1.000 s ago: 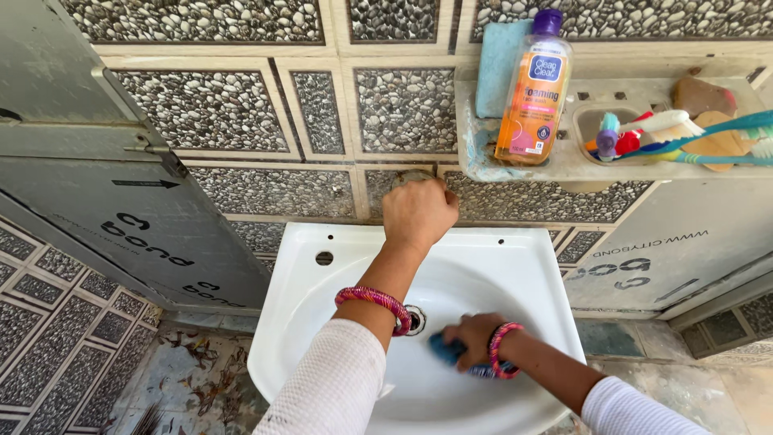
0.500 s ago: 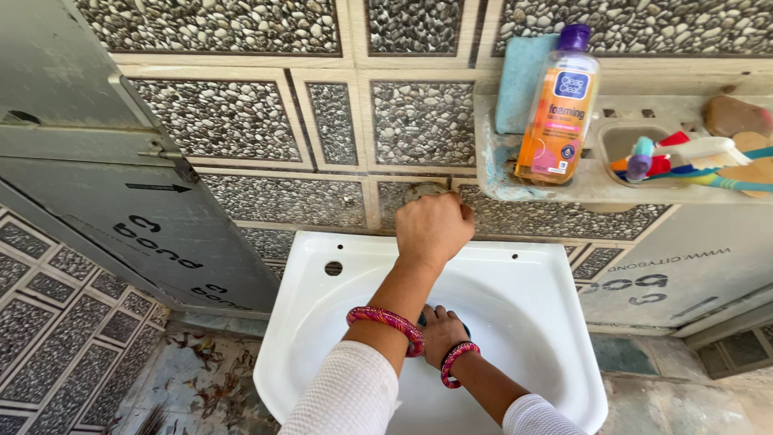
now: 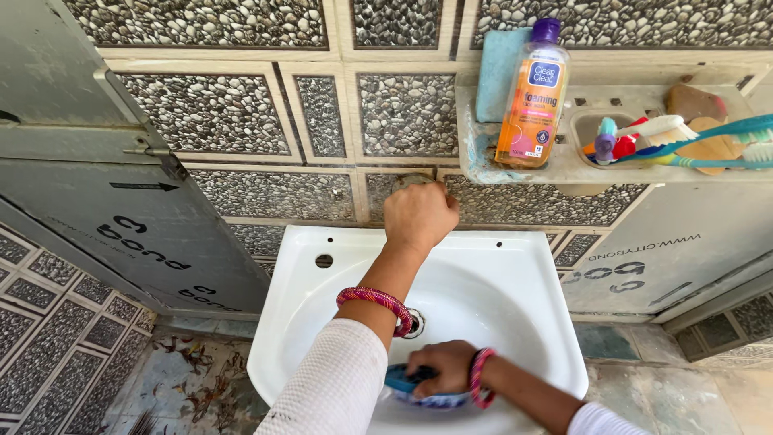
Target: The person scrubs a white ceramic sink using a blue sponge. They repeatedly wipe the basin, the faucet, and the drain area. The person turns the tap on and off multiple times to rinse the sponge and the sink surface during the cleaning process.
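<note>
One left hand (image 3: 419, 216) fists one tap (image 3: 413, 180) at centre; one right hand (image 3: 441, 368), fingers curled, presses one blue brush (image 3: 400, 378) into one sink (image 3: 531, 322) below.

An orange bottle (image 3: 531, 97) and toothbrushes (image 3: 684, 137) sit on the wall shelf (image 3: 564, 169).
</note>
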